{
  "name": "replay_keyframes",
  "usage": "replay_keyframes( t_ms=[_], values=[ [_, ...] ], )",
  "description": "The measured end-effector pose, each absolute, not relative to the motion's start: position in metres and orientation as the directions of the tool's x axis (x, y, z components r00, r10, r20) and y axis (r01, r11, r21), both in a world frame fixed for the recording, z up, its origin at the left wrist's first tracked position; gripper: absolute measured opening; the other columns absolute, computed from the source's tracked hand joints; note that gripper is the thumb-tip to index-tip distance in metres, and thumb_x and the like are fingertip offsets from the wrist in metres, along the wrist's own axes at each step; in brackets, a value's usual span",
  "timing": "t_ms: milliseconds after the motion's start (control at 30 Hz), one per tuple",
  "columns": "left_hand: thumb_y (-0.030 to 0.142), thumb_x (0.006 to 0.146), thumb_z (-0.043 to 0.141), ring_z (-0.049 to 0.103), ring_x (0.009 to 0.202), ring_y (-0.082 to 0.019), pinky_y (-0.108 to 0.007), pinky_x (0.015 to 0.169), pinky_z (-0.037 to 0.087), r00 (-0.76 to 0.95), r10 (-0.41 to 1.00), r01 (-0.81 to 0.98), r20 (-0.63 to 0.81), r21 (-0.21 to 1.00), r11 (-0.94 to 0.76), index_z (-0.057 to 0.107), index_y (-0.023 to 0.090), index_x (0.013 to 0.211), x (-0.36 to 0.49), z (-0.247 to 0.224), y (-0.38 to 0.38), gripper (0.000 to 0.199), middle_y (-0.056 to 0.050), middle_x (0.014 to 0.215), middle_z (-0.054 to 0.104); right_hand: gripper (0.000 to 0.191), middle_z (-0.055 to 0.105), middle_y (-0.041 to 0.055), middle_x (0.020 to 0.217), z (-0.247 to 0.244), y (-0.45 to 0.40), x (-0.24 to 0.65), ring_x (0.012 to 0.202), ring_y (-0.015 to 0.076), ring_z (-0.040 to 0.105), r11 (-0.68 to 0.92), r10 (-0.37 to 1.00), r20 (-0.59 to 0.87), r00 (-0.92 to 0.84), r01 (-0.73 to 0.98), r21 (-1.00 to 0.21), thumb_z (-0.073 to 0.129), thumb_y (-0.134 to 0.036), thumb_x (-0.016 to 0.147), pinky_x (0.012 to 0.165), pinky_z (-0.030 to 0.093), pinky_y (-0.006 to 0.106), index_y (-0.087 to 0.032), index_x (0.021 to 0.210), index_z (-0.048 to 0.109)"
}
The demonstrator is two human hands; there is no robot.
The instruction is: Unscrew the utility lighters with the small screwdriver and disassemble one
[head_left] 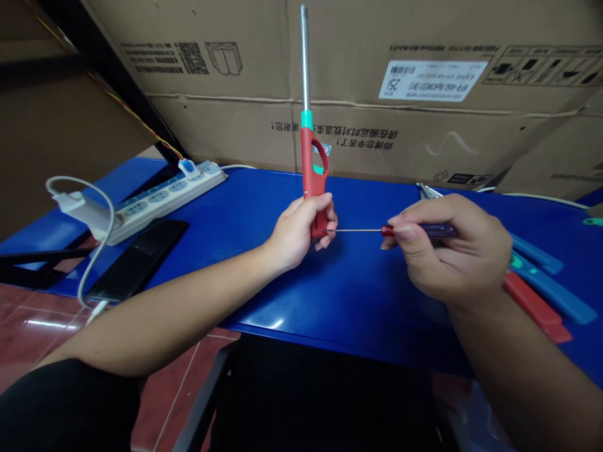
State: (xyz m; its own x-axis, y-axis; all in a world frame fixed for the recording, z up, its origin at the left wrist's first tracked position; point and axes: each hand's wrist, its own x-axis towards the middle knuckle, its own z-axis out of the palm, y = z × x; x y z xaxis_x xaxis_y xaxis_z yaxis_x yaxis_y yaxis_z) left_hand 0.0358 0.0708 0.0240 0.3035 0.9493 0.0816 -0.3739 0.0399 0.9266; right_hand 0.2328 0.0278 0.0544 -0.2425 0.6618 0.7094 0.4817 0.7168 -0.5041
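Note:
Upright in my left hand (pixel 301 232) is a red lighter (pixel 309 150) with a green collar and a long metal tube pointing up. My fingers wrap round the lower end of its handle. My right hand (pixel 455 248) grips a screwdriver (pixel 360 230) by its dark handle with a red front part. The thin shaft lies level and points left, its tip at the lower right side of the lighter's handle. Whether the tip sits in a screw is too small to tell.
On the left of the blue table (pixel 264 295) are a white power strip (pixel 164 201) with plugs and cables and a black phone (pixel 139 260). Blue pieces (pixel 560 292) and a red piece (pixel 537 307) lie right, partly behind my right arm. A cardboard box (pixel 235 119) stands behind.

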Motion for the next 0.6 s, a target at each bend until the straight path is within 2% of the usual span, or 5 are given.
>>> replay_keyframes(
  t_ms=[200,367,433,500,600],
  values=[
    [0.037,0.089,0.05,0.047,0.041,-0.008,-0.021,0.039,0.032,0.347,0.933,-0.4,0.097,0.915,0.054,0.05,0.019,0.071,0.034,0.023,0.071,0.026,0.003,0.057,0.053,0.005,0.071,0.0002,0.077,0.056,0.028,0.234,0.061,0.0194,0.067,0.7,0.679,0.702,-0.217,0.479,-0.529,0.064,-0.028,0.09,0.054,0.051,0.035,-0.029,0.086,0.062],
    [0.044,0.09,0.055,0.048,0.04,-0.008,-0.02,0.039,0.032,0.286,0.954,-0.342,0.09,0.94,0.014,0.05,0.018,0.07,0.035,0.022,0.071,0.032,0.003,0.057,0.053,0.002,0.073,-0.0001,0.08,0.056,0.029,0.236,0.061,0.0164,0.065,0.783,0.564,0.754,-0.337,0.509,-0.358,0.064,-0.029,0.09,0.058,0.05,0.032,-0.028,0.091,0.066],
    [0.053,0.09,0.055,0.048,0.041,-0.008,-0.02,0.038,0.033,0.246,0.966,-0.285,0.084,0.958,-0.01,0.05,0.018,0.07,0.036,0.021,0.072,0.041,0.002,0.056,0.053,0.01,0.071,-0.0006,0.076,0.057,0.03,0.239,0.059,0.0148,0.062,0.767,0.58,0.726,-0.37,0.548,-0.334,0.059,-0.027,0.093,0.057,0.049,0.031,-0.029,0.097,0.068],
    [0.064,0.09,0.051,0.049,0.041,-0.008,-0.02,0.037,0.034,0.213,0.974,-0.233,0.077,0.972,-0.026,0.05,0.019,0.069,0.036,0.02,0.072,0.05,0.002,0.056,0.053,0.021,0.068,-0.0009,0.076,0.058,0.032,0.243,0.058,0.0137,0.06,0.748,0.622,0.681,-0.387,0.55,-0.371,0.057,-0.022,0.093,0.057,0.047,0.029,-0.029,0.111,0.066],
    [0.076,0.087,0.043,0.049,0.041,-0.008,-0.02,0.037,0.034,0.162,0.985,-0.17,0.055,0.985,-0.027,0.051,0.019,0.069,0.037,0.02,0.071,0.06,0.001,0.057,0.054,0.056,0.065,0.0033,0.097,0.058,0.035,0.247,0.075,0.0175,0.063,0.783,0.616,0.627,-0.478,0.464,-0.415,0.062,-0.015,0.082,0.067,0.05,0.032,-0.028,0.135,0.049]
  ],
)
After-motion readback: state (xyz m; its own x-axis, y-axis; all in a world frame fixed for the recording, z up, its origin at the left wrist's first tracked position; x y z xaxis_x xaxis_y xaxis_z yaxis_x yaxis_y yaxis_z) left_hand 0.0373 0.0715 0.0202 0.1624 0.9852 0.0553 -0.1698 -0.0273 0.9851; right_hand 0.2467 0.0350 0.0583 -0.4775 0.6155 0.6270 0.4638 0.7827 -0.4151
